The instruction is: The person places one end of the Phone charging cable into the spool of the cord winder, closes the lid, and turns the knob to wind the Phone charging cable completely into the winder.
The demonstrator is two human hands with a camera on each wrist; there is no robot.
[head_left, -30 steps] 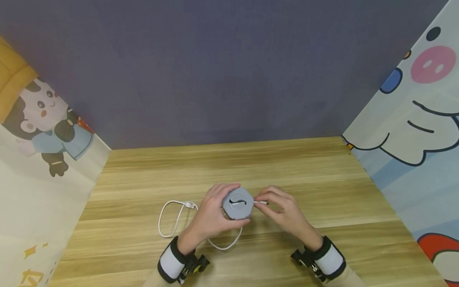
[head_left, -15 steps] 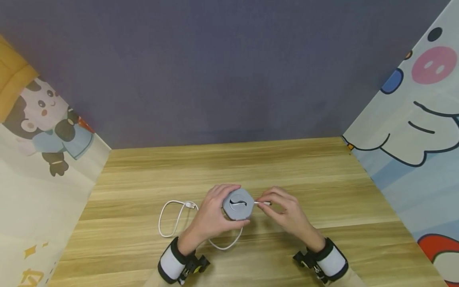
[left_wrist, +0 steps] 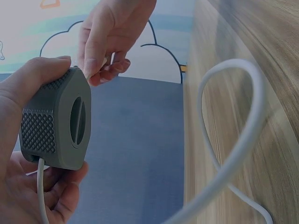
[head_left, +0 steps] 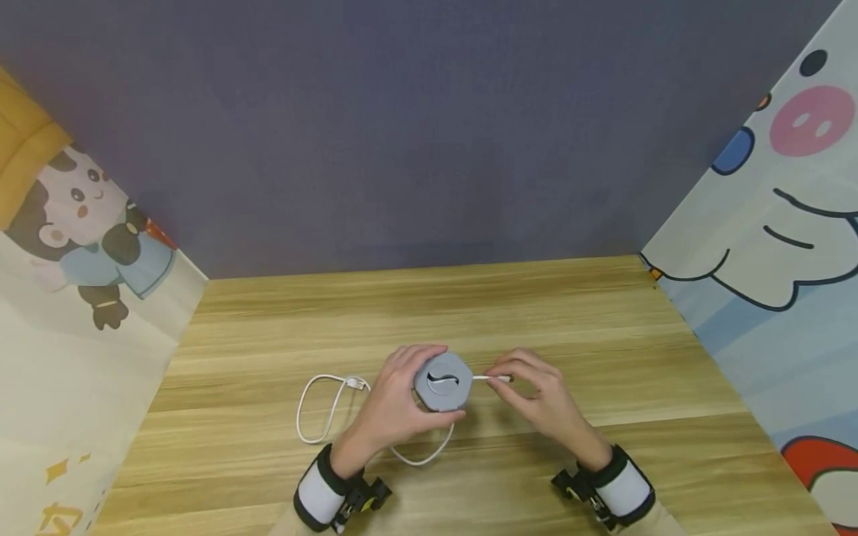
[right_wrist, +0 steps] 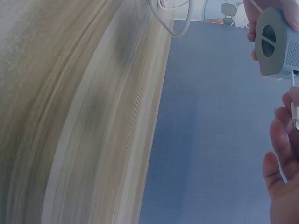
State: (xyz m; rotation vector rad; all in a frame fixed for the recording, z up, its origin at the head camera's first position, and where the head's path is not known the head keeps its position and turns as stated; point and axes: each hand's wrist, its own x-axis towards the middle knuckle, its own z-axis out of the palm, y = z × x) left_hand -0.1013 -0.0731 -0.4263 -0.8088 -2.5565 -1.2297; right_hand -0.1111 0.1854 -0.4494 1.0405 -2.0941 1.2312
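My left hand (head_left: 392,406) grips a grey hexagonal cable winder (head_left: 436,398) above the table, thumb and fingers on opposite sides. An S-shaped slot with white cable in it shows on the winder's top face. In the left wrist view the winder (left_wrist: 72,140) has knobbly sides. To its right, my right hand (head_left: 543,398) pinches the connector (head_left: 504,378) of a white charging cable; a short straight length runs from the winder to the fingertips. From the winder's other side the white cable (head_left: 418,465) hangs in a curve under my left wrist.
On the wooden table (head_left: 570,320), left of my hands, lies a loop of the cable (head_left: 299,413) with a white plug (head_left: 355,383). A dark blue panel (head_left: 429,149) rises at the back, and printed cartoon panels stand on both sides.
My right hand has moved a little to the right with the connector, and more cable shows between it and the winder. The left hand stays nearly still.
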